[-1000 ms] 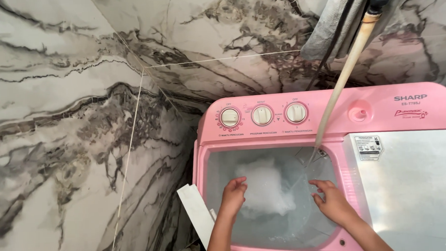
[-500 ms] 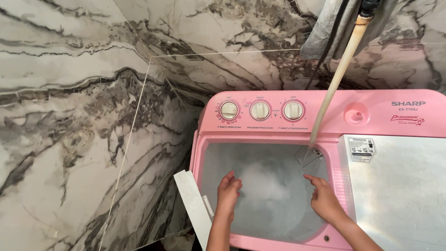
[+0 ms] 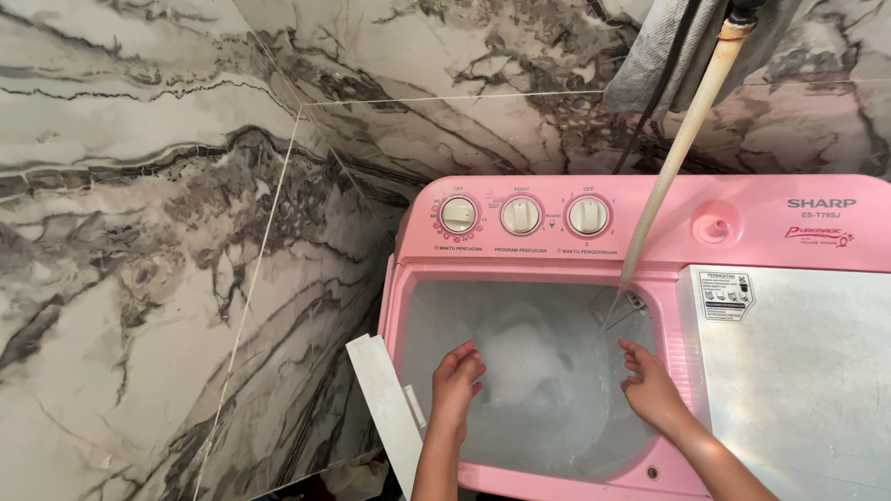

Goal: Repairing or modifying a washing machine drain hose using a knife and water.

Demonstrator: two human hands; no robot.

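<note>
Reaching down into a pink washer's open tub (image 3: 448, 310), both hands hover over foamy water. The left hand (image 3: 456, 380), at about 8 o'clock in the tub, has fingers curled loosely inward; whether it grips anything I cannot tell. The right hand (image 3: 652, 392), at about 4 o'clock, is spread partly open and looks empty. Between them, near the tub's centre, floats a pale mound of foam (image 3: 526, 362). A hose (image 3: 681, 145) slants down from 1 o'clock into the tub's far right corner, apparently to fill it. Three dials (image 3: 521, 215) sit at 12 o'clock. A white lid (image 3: 387, 403) hangs off the left rim, out of the way. Anything under the suds is hidden; the forearms are cut off below.
</note>
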